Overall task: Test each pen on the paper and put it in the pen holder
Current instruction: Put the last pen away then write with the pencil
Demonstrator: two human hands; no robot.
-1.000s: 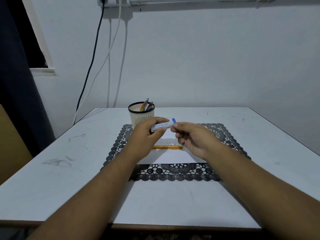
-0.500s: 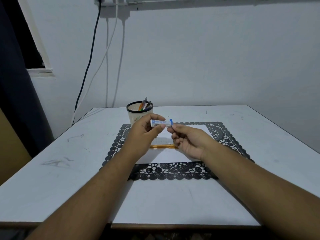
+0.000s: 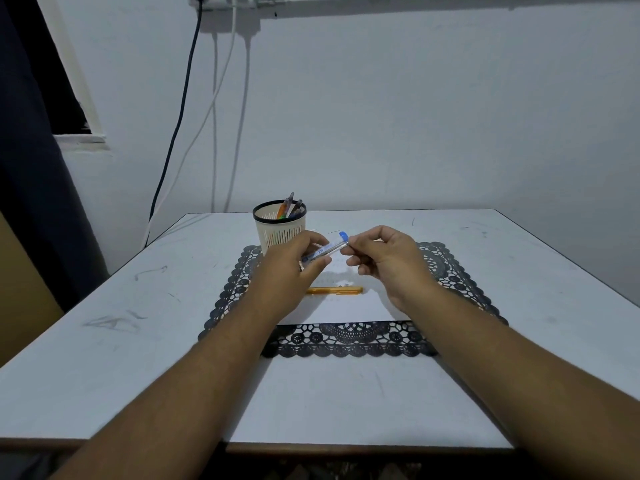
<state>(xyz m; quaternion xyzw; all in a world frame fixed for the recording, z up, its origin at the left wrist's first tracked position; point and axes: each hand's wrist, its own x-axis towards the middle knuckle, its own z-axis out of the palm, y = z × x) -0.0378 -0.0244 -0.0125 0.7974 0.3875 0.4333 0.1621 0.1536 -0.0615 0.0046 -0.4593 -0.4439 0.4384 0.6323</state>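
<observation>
My left hand (image 3: 294,263) holds a clear pen with a blue cap (image 3: 325,250) above the white paper (image 3: 341,308). My right hand (image 3: 388,261) pinches the pen's blue-capped end with thumb and forefinger. An orange pen (image 3: 334,290) lies flat on the paper below the hands. The cream pen holder (image 3: 280,227) with a black rim stands behind my left hand and has several pens in it.
A black lace placemat (image 3: 349,341) lies under the paper on the white table (image 3: 104,341). Cables (image 3: 180,116) hang down the wall at the back left. A dark curtain (image 3: 31,168) hangs at the far left.
The pen has tilted so that its blue-capped end points up and to the right. Both hands stay close together above the paper.
</observation>
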